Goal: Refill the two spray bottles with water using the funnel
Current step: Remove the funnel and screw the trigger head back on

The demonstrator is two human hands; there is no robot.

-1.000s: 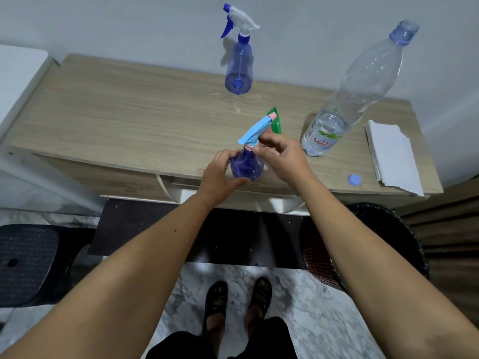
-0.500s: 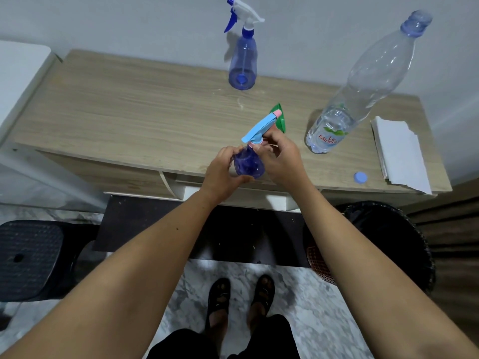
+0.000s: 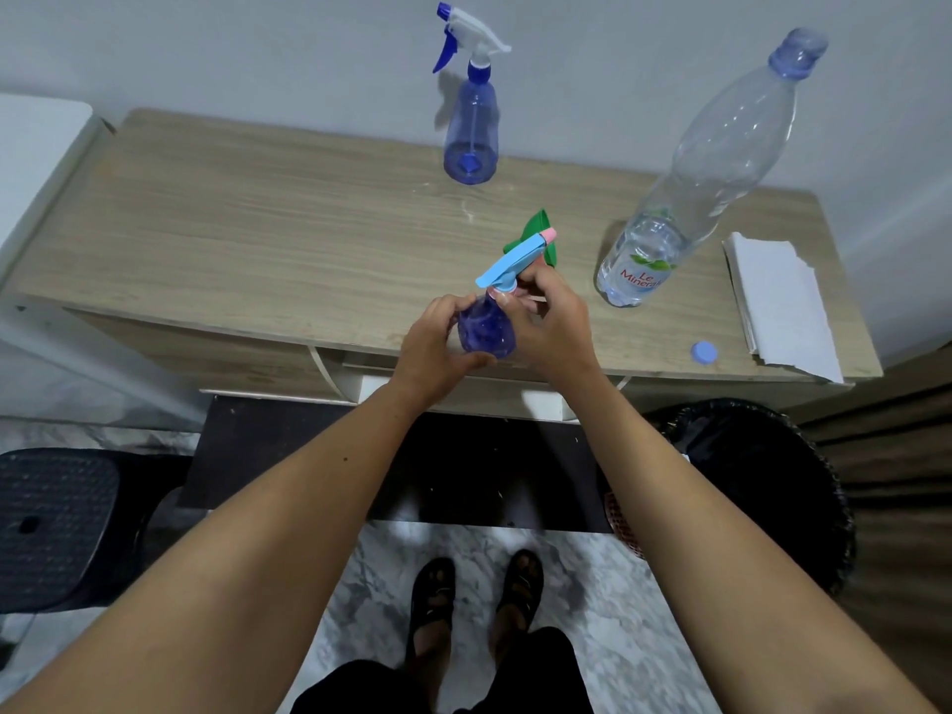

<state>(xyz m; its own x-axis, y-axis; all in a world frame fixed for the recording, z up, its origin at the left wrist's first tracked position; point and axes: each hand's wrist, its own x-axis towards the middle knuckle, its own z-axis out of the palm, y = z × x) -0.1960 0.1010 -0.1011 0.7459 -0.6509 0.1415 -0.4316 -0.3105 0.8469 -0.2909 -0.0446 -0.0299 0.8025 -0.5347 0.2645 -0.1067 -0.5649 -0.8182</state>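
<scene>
A small purple spray bottle [image 3: 485,329] with a light blue and pink spray head [image 3: 515,257] stands at the wooden table's [image 3: 257,234] front edge. My left hand [image 3: 438,347] wraps its body. My right hand [image 3: 548,322] grips the neck just under the spray head. A green funnel [image 3: 538,229] lies on the table right behind the head, partly hidden by it. A second blue spray bottle [image 3: 471,141] with a white head stands at the back by the wall. A tall, uncapped water bottle [image 3: 690,182] holding a little water stands at the right.
A blue bottle cap [image 3: 704,352] lies near the front right edge, beside a folded white paper towel [image 3: 778,306]. Under the table's right end stands a black bin [image 3: 757,481]. A black stool [image 3: 56,517] is at the lower left. My sandalled feet [image 3: 474,595] stand on marble floor.
Both hands stay on the small spray bottle at the table's front edge. My right fingers have shifted slightly around its neck. The camera view has drifted a little.
</scene>
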